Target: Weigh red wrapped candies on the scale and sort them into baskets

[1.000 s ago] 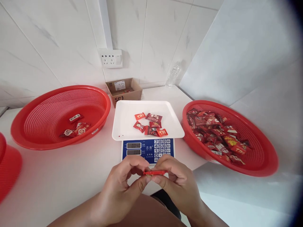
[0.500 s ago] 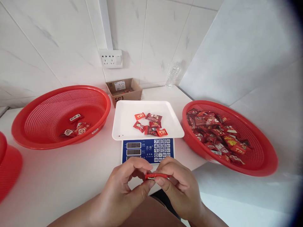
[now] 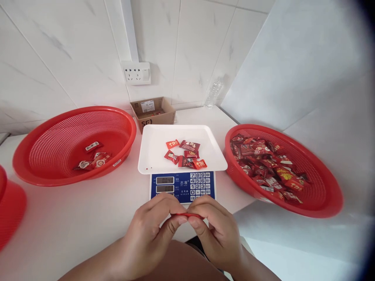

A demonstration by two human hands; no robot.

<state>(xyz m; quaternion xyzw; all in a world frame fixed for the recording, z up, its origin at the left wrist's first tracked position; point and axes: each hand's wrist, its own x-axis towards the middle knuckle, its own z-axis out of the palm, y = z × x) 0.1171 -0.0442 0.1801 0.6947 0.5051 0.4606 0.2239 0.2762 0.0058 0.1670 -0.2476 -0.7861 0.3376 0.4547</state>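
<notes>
- Marbled wall panels (image 3: 88, 47) are backing a pale bench (image 3: 64, 210), where a cardboard box (image 3: 165, 115) is sitting below a socket plate (image 3: 137, 73) and a clear plastic bottle (image 3: 213, 93) is standing toward the far corner.
- At centre, a blue-faced scale (image 3: 184, 182) is carrying a white tray (image 3: 155, 137), with six wrapped sweets (image 3: 190, 145) lying loose around its middle and near side.
- Flanking the scale, a left-hand red basket (image 3: 73, 117) is holding a few wrapped pieces, while a right-hand red basket (image 3: 326, 201) is holding a far larger heap.
- Low in front of the scale, a person's left hand (image 3: 152, 230) and right hand (image 3: 218, 230) are meeting fingertip to fingertip, the grip of each pinching one end of a thin red packet (image 3: 190, 215).
- That packet is being held in mid-air on the near side of the scale, well apart from both baskets and clear of the tray.
- Judging by the pose, the step in hand is two-handed work on the packet; fingers are covering most of it and it is showing edge-on, so whether it is being pressed, folded or torn is hard to tell.
- The next move, on this reading, is calling for steady thumbs and an even pinch, with neither end slipping loose.
</notes>
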